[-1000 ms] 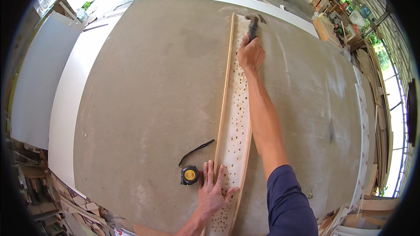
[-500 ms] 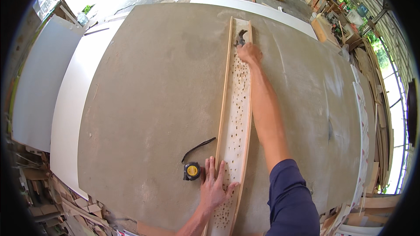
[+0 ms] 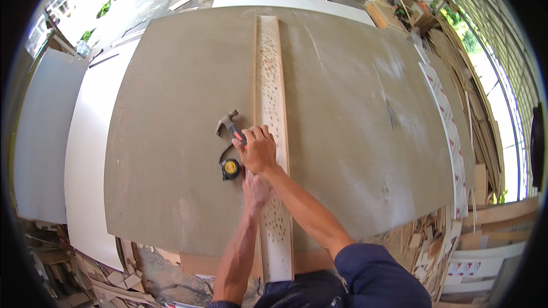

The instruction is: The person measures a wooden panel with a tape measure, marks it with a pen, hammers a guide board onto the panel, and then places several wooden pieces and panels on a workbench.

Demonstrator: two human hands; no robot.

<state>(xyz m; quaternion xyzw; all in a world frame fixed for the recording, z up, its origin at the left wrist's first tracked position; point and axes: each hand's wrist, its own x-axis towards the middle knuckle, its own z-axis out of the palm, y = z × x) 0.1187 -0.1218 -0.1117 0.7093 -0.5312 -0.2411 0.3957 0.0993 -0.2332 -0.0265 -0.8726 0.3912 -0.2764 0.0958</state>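
Along the middle of one large brown board (image 3: 188, 80) lies one long white strip (image 3: 275, 263), running from near to far, with two raised wooden edges, one left and one right. Two hands are at its near half. The right hand (image 3: 260, 149) has its fingers wrapped round the handle of one hammer (image 3: 232, 129), whose claw head points far and left, out over the brown board. The left hand (image 3: 255, 188) is at the strip's left edge; whether its fingers are spread or curled, I cannot tell. One black and yellow tape measure (image 3: 230, 169) sits just left of the hands, its single dark strap (image 3: 225, 152) reaching toward the hammer.

One white panel (image 3: 88, 148) borders the brown board on the left, another white panel (image 3: 294, 3) at the far side. Long timber pieces (image 3: 459, 88) are stacked at the right.

The right wrist and forearm cross over the left hand, hiding part of it and of the strip. The brown specks on the strip are too many and small to count.
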